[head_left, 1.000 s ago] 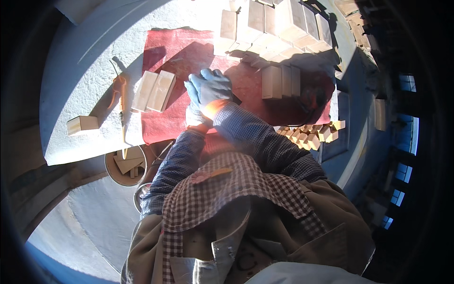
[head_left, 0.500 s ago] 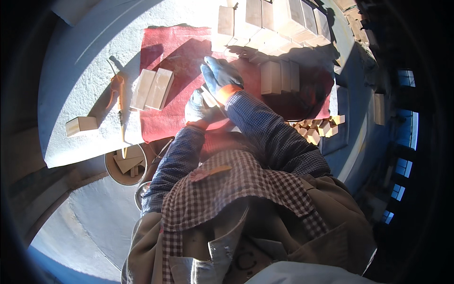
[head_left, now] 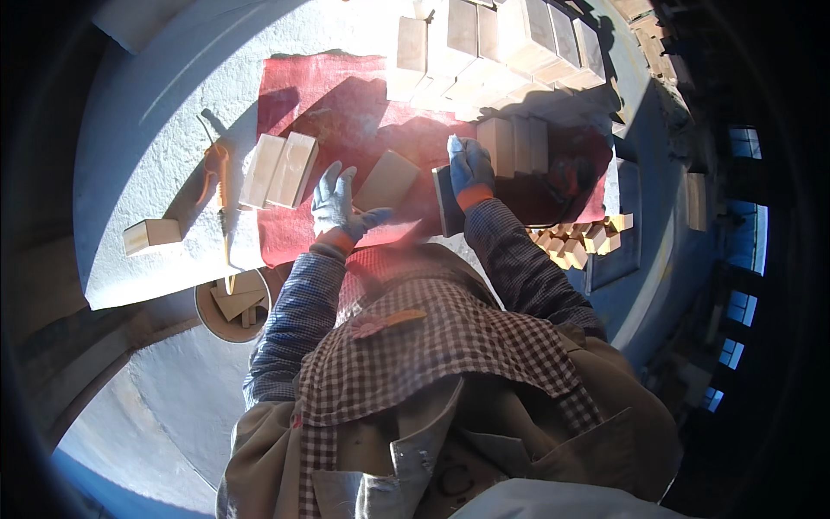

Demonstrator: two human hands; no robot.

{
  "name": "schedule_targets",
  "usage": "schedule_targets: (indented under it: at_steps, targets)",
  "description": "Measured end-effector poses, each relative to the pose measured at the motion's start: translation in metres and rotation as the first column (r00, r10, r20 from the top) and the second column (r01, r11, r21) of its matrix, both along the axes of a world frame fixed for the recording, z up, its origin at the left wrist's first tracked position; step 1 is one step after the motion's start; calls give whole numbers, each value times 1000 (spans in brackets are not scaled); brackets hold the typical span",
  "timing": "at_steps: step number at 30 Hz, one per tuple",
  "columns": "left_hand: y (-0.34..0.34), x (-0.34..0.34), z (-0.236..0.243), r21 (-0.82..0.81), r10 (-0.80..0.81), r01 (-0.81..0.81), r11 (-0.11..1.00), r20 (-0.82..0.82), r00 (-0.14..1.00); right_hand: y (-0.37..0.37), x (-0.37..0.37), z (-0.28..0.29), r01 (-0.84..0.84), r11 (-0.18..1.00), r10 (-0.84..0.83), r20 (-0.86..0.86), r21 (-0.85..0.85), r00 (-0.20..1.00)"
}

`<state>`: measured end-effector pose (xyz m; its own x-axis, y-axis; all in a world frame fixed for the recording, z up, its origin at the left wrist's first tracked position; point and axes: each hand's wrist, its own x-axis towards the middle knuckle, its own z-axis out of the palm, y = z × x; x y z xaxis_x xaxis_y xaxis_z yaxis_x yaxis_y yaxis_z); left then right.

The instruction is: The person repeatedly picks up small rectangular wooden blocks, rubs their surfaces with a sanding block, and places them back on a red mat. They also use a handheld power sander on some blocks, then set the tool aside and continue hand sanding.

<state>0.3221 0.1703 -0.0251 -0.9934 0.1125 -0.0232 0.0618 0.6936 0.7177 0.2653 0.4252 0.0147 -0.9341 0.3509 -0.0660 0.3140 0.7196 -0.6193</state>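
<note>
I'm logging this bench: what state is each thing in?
Left grey-gloved hand: open, fingers spread
Right blue-gloved hand: grip unclear, beside dark rectangular block
Pale rectangular wooden block between hands: lying flat
Red rectangular sheet: spread, partly shaded
Far pale wooden blocks: stacked
Orange gun-shaped tool: unheld
Round tan bucket: open-topped, holding wood pieces

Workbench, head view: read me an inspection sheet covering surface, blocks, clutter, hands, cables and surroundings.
Surface: pale table, partly sunlit, with a red sheet on it.
Job's things: pale block mid-sheet; block stack at the back.
Clutter: orange tool at left; lone block farther left.
Hands: left hand open, near the pale block; right hand at a dark slab, grip unclear.
Cables: thin orange line from the tool past the near edge.
Surroundings: round bin of wood offcuts by that edge.
</note>
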Motion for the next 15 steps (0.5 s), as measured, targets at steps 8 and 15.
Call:
schedule_targets:
  at_steps: [8, 15]
  targets:
    - [41, 31, -30, -379, 211, -290, 879, -236, 948, -126, 14, -8, -680, 576, 757, 19, 453, 653]
    - [33, 31, -10, -106, 213, -241, 965, -221, 952, -92, -62, 11, -408, 710, 410, 135, 574, 902]
